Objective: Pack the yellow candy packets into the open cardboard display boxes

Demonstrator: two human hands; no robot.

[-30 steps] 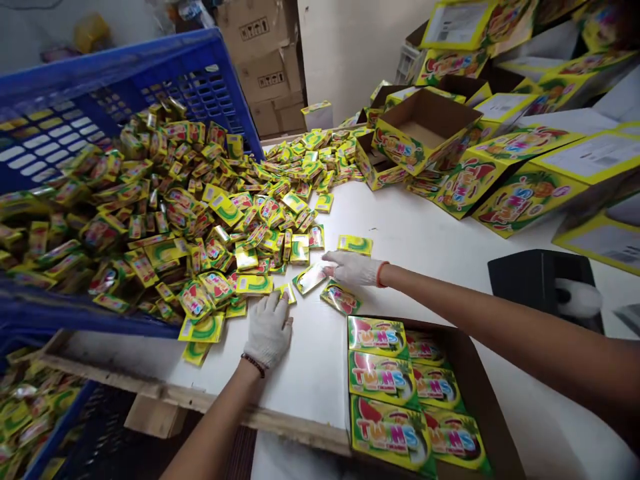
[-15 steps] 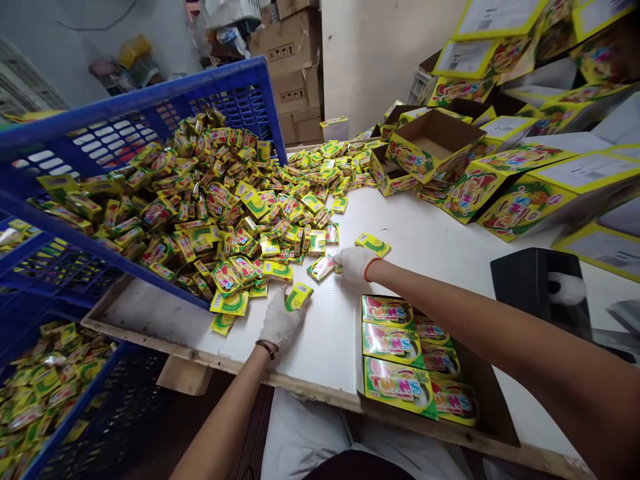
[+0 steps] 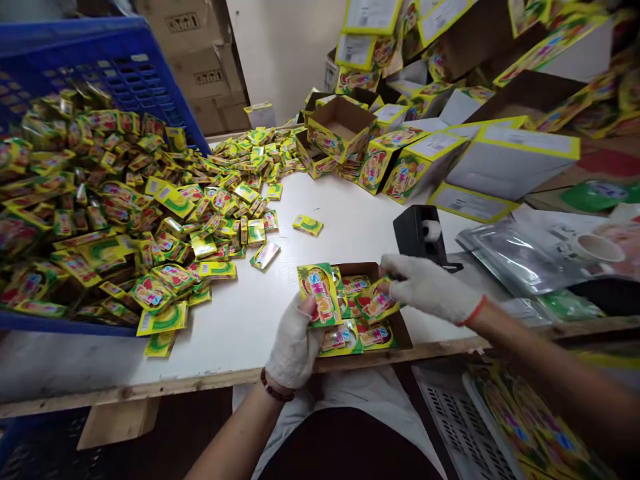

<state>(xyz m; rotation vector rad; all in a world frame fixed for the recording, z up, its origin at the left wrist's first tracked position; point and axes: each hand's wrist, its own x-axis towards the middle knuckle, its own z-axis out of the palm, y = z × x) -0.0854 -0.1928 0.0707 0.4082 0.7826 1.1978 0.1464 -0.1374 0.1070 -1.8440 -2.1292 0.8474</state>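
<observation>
My left hand (image 3: 295,340), in a white knit glove, is closed on a small Twins candy box (image 3: 320,293), with its printed front facing up. That candy box is over the left side of an open carton (image 3: 405,327) at the table's front edge. Several similar candy boxes (image 3: 377,335) lie inside the carton, printed faces up. My right hand (image 3: 420,287), also gloved, is at the carton's right rim, with its fingertips closed on another candy box (image 3: 377,303) tilted above the others. The left-hand box partly hides the carton's left side.
A blue crate (image 3: 165,87) on its side spills a heap of candy boxes (image 3: 175,233) at left. One loose candy box (image 3: 308,225) lies mid-table. A black tape dispenser (image 3: 417,233) stands beyond my right hand. Empty display cartons (image 3: 400,167) are piled at back right.
Both hands have moved from the heap's edge to the carton, carrying candy boxes. The view has turned to the right, bringing plastic bags into sight.
</observation>
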